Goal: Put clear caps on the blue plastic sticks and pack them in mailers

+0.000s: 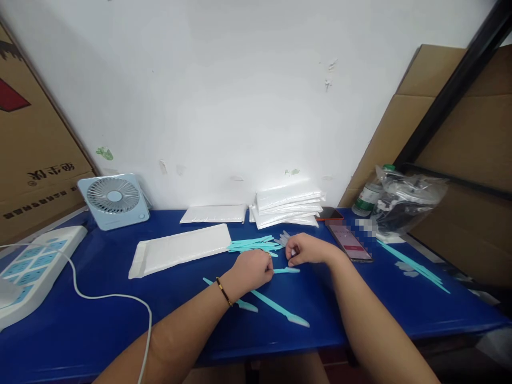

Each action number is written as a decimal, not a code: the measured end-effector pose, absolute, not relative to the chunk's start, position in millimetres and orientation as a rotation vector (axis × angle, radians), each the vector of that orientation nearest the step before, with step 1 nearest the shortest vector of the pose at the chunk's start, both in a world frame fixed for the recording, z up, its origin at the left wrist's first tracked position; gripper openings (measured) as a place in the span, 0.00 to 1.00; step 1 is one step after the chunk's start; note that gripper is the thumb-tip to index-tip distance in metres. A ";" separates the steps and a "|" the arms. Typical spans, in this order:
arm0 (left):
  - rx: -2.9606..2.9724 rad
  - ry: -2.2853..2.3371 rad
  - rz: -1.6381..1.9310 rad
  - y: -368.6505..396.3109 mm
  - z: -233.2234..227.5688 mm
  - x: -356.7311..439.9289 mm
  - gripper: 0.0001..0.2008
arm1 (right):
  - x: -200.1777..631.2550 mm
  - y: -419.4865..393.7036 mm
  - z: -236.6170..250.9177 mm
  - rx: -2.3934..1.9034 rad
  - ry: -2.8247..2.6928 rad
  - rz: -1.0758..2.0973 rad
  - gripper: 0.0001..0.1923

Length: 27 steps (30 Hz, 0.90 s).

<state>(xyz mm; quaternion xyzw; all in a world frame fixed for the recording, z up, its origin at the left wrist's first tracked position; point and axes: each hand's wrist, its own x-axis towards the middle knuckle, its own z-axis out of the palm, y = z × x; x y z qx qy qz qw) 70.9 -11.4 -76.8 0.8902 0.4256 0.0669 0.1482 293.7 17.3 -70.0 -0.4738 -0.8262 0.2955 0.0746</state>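
My left hand [253,271] is closed around a turquoise eyebrow razor [286,270], whose blade end sticks out to the right. Just beyond it, my right hand [307,249] is pinched on a small clear plastic cap [294,252], mostly covered by the fingers. Several similar clear caps [284,238] lie in a small heap beside that hand. A pile of turquoise razors [252,244] rests behind my left hand. Nearer the front, a loose razor [280,308] lies diagonally, and another razor [247,306] is partly hidden under my left wrist.
A long white packet [182,249] lies left of the razor pile. White packets [286,205] are stacked by the wall. A phone [352,242] and more razors [416,266] are at right, near a plastic bag [408,200]. A fan [116,200] and power strip [44,266] stand left.
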 end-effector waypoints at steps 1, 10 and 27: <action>2.544 1.225 0.207 -9.6 -77.5 70.1 0.05 | 292.0 17.0 -69.7 -1.399 -2.498 0.906 0.10; 2.541 1.379 0.325 16.7 -70.1 55.4 0.07 | 294.0 17.2 -66.2 -1.364 -2.285 0.993 0.15; 2.614 0.699 0.053 -11.6 -67.1 60.3 0.06 | 310.1 20.0 -58.3 -1.446 -2.067 0.843 0.18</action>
